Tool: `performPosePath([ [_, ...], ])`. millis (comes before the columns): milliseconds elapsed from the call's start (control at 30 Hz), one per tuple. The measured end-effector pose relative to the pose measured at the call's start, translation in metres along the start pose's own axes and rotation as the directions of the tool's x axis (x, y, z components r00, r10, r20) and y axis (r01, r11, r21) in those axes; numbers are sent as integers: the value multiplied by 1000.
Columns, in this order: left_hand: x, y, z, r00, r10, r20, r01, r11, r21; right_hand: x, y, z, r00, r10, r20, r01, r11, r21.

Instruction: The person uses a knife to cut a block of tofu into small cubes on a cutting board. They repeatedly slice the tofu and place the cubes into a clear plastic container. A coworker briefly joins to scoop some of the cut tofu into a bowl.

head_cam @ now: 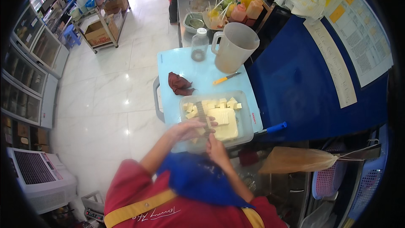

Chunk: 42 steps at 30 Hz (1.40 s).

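Note:
A translucent plastic tub [248, 129] stands before me with a pale yellow block [232, 128], which looks like butter, inside it. Several cut cubes [221, 103] of the same stuff lie along the tub's far side. My right hand [216, 148] grips the near end of a knife [201, 110], whose long ridged blade points away from me over the tub's left part. Around the blade my left hand [190, 128] has its fingers stretched out, close to a pale piece; whether it holds that piece is unclear. Part of the tub's near side is hidden by my hands.
The tub rests on a light blue cutting board [202, 74]. On it are a dark red cloth [180, 84], an orange-handled knife [226, 78], a clear bottle [200, 44] and a large plastic jug [235, 49]. A blue-capped marker [275, 127] lies by the right edge. Another person [173, 0] stands beyond.

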<state>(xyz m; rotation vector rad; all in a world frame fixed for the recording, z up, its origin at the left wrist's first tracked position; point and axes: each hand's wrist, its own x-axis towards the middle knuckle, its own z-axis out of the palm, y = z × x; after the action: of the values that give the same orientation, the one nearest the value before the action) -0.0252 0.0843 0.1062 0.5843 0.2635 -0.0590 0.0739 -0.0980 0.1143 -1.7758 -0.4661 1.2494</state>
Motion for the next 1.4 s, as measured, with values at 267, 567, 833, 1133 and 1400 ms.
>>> performPosePath([
  [267,2,-21,-15,996,34,-79,-36,999,-26,-23,-3,-15,984,164,75,-176,962,211],
  [567,23,-56,-60,883,205,-423,280,493,824,-57,-7,-46,986,164,24,-161,909,385],
  [833,44,-75,-47,779,606,-158,366,-236,900,-74,2,-71,980,124,-157,-45,901,432],
  [1133,103,-8,-91,919,332,-214,355,-458,815,-90,16,-75,976,125,-178,-23,873,487],
  [1400,67,7,-87,898,390,-201,223,-13,975,-87,10,-78,973,111,-201,4,868,496],
])
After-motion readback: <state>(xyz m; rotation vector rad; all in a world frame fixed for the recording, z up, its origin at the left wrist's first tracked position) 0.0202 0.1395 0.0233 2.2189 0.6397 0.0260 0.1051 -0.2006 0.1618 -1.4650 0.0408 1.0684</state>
